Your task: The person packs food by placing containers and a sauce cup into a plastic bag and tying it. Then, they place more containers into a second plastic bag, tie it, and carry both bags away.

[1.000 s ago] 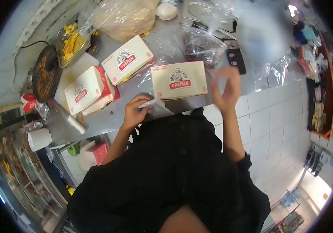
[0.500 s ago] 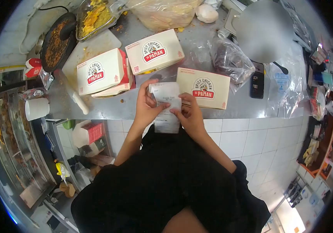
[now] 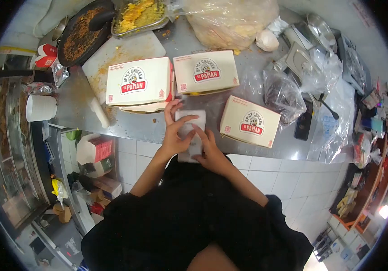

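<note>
A white paper receipt [image 3: 191, 151] is held upright between my hands at the counter's front edge, its printing too blurred to read. My left hand [image 3: 176, 135] grips its left side, with fingers across the upper part. On the right side, my right hand [image 3: 209, 151] pinches the paper, fingertips near its middle. Beyond the hands, a printed chicken box [image 3: 133, 82] rests on another box at the left. A second printed box [image 3: 206, 72] sits behind the receipt, and a third one [image 3: 250, 121] stands tilted to the right of my right hand.
Behind lie a cutting board [image 3: 144, 47], a stone mortar [image 3: 83, 36], a metal tray of yellow food [image 3: 139, 18] and a large plastic bag [image 3: 228, 22]. A knife [image 3: 98, 112] is at left; a dark bag [image 3: 284, 97] and black phone [image 3: 303, 125] are at right.
The view has shifted and turned. The receipt's printed face no longer shows clearly, and my left fingers now reach across its upper part. The right-hand box appears farther from my hands.
</note>
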A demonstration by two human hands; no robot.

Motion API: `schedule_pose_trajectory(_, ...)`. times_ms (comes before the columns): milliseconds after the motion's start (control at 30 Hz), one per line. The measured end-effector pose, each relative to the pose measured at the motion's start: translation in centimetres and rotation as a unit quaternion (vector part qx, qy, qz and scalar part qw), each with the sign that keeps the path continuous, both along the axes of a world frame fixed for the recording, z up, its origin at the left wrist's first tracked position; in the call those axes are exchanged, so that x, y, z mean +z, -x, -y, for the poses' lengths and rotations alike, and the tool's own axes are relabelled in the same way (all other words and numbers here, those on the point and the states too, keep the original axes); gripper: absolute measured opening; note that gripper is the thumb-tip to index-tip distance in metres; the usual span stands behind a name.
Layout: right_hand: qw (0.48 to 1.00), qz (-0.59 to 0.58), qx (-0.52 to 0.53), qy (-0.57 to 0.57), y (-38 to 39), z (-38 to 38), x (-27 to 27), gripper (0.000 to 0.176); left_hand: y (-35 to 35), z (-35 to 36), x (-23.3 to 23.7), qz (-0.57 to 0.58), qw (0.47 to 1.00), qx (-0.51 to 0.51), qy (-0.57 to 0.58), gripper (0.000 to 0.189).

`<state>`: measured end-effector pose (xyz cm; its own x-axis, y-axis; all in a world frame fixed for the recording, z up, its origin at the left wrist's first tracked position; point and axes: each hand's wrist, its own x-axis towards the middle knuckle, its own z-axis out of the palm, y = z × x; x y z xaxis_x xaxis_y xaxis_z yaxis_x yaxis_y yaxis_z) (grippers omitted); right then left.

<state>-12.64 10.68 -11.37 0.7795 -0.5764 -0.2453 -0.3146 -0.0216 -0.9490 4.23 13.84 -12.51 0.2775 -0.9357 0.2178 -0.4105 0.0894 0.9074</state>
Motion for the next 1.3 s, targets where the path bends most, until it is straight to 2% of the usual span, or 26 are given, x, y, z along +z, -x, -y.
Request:
schedule_pose_trajectory(67,0.998,-0.012,0.004,-0.055,1.0,-0.3,-0.1,0.092,0.3,0.1,-0.8,-0.094,0.995,-0.004,-0.013,0.044)
schedule_pose_trajectory(100,0.997,-0.054,0.026,-0.057,1.4,-0.1,0.0,0.094,0.6,0.2,-1.1,-0.108,0.994,-0.018,-0.023,0.046)
schedule_pose_trajectory(167,0.996,-0.075,0.028,0.026,2.0,-0.1,0.0,0.087,1.0,0.1,-1.5,0.089,0.993,-0.024,-0.078,0.048)
schedule_pose_trajectory(200,0.994,-0.085,0.027,0.065,2.2,-0.2,0.1,0.083,1.3,-0.1,-1.8,0.187,0.976,-0.031,-0.106,0.049)
schedule_pose_trajectory(300,0.949,-0.216,0.195,0.118,4.1,1.4,4.1,0.069,1.5,-0.7,-3.1,0.233,0.960,-0.078,-0.136,0.049)
schedule_pose_trajectory(367,0.935,-0.185,0.139,0.270,4.7,4.3,6.4,0.064,1.7,-1.0,-2.7,0.256,0.949,-0.097,-0.158,0.050)
schedule_pose_trajectory(400,0.911,-0.217,0.089,0.339,4.6,5.7,7.9,0.076,2.1,-0.9,-1.6,0.275,0.943,-0.090,-0.163,0.050)
schedule_pose_trajectory(433,0.848,-0.324,0.062,0.415,3.9,6.9,8.9,0.086,2.5,-1.1,-1.1,0.291,0.938,-0.083,-0.169,0.051)
schedule_pose_trajectory(467,0.843,-0.318,0.059,0.430,4.0,8.4,8.6,0.092,2.8,-1.6,-1.2,0.286,0.943,-0.074,-0.156,0.052)
schedule_pose_trajectory(533,0.841,-0.316,0.075,0.432,5.0,10.1,6.0,0.091,3.2,-2.4,-1.8,0.275,0.951,-0.055,-0.127,0.054)
schedule_pose_trajectory(633,0.852,-0.295,0.069,0.427,4.7,10.9,5.4,0.090,3.5,-4.4,-3.8,0.314,0.927,-0.144,-0.142,0.059)
schedule_pose_trajectory(733,0.874,-0.246,0.048,0.416,4.7,11.3,4.9,0.088,3.8,-6.9,-4.8,0.368,0.908,-0.168,-0.111,0.061)
schedule_pose_trajectory(767,0.881,-0.227,0.035,0.413,4.7,11.5,4.8,0.087,3.5,-7.3,-4.4,0.417,0.885,-0.188,-0.089,0.063)
schedule_pose_trajectory(867,0.891,-0.200,-0.006,0.407,4.3,11.2,5.5,0.085,3.3,-6.8,-3.8,0.367,0.903,-0.201,-0.096,0.053)
schedule_pose_trajectory(967,0.899,-0.184,-0.069,0.391,4.0,10.3,6.6,0.086,3.5,-5.2,-4.4,0.302,0.932,-0.179,-0.097,0.035)
schedule_pose_trajectory(1067,0.893,-0.182,-0.115,0.395,3.3,9.2,7.8,0.086,4.5,-3.2,-4.0,0.215,0.965,-0.107,-0.108,0.022)
schedule_pose_trajectory(1200,0.877,-0.206,-0.108,0.420,2.4,8.8,7.9,0.083,5.6,-1.6,-3.4,0.145,0.983,-0.029,-0.106,0.035)
schedule_pose_trajectory(1300,0.886,-0.207,-0.073,0.408,2.1,9.2,7.8,0.081,5.6,-1.7,-4.4,0.100,0.993,0.015,-0.054,0.055)
